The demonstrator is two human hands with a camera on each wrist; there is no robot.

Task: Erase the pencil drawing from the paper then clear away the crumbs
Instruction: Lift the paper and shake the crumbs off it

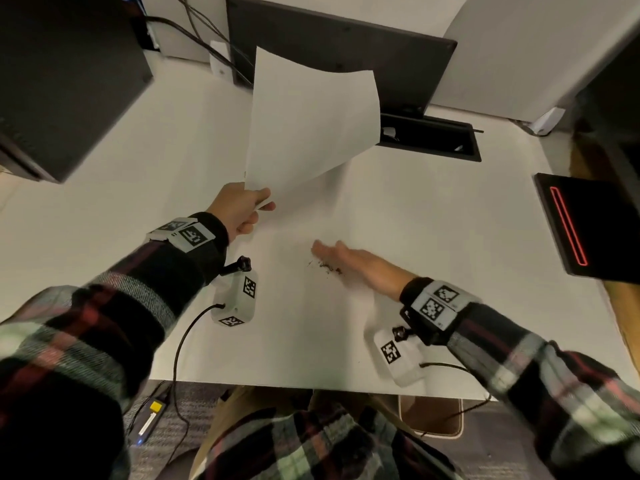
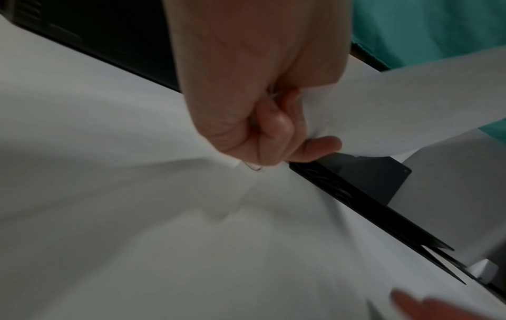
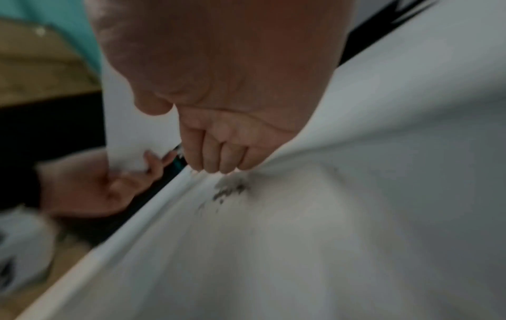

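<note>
the left hand (image 1: 242,211) pinches a lower corner of the paper (image 1: 308,119), lifted off the white bench (image 1: 450,209) and curling up toward the back edge. the left wrist view shows what the head view hides: the fingers (image 2: 276,123) curled tight round the sheet's corner, thumb tip poking out under it. the right hand (image 1: 360,265) lies flat near the middle of the bench, fingers straight and together, grasping nothing, its edge right against a small dark heap of crumbs (image 1: 329,268). the right wrist view shows the crumbs (image 3: 230,188) just past the fingertips (image 3: 216,160), though blurred. a black tray (image 1: 588,226) sits at the right edge, a cable slot (image 1: 433,140) at the back; bare bench lies between the crumbs and the front edge.
</note>
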